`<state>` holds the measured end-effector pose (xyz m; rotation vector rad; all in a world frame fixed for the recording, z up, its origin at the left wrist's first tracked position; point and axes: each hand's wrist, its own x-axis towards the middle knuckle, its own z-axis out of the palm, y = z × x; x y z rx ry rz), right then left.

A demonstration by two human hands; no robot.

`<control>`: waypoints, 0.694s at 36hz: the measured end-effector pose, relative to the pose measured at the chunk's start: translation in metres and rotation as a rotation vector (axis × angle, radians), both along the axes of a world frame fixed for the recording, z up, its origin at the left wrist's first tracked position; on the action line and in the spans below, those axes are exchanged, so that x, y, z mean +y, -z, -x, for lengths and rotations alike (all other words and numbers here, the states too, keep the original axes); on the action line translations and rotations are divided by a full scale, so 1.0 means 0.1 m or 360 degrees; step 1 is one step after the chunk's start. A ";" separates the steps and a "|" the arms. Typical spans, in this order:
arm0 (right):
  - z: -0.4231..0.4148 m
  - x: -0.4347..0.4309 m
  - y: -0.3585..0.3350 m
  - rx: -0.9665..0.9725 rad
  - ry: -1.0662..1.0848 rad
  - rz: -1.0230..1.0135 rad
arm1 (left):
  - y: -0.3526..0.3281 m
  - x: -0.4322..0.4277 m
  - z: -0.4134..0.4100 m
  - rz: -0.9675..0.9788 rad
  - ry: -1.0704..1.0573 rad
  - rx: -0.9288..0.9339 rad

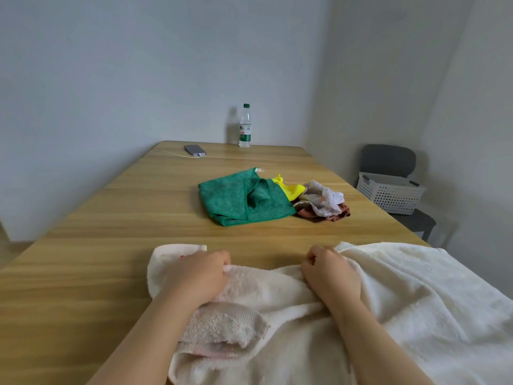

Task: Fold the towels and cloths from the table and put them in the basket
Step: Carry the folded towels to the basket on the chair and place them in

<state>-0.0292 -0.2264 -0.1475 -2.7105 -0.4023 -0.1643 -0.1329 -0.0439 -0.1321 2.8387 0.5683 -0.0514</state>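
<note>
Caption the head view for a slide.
Left hand and right hand grip a cream towel on the table; green cloth waits beyond, basket on a chair.

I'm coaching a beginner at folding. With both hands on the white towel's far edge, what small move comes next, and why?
Probably draw the left hand and right hand apart to pull that edge taut. Each grips the white towel, which lies bunched and wrinkled between them, too rumpled to fold neatly yet.
</note>
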 end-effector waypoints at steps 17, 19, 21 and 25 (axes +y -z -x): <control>-0.11 -0.08 0.11 0.0070 -0.0139 -0.0290 | 0.02 -0.02 -0.01 -0.0258 -0.0332 -0.0535; -0.07 -0.07 0.10 0.0039 -0.0146 -0.0252 | 0.07 0.04 -0.03 -0.0335 -0.0291 -0.0634; -0.05 -0.07 0.07 -0.0022 -0.0144 -0.0286 | 0.12 0.09 -0.06 -0.0259 -0.0182 -0.0729; -0.02 -0.09 0.04 0.0055 -0.0198 -0.0156 | 0.17 0.02 -0.09 0.0030 -0.0026 -0.0307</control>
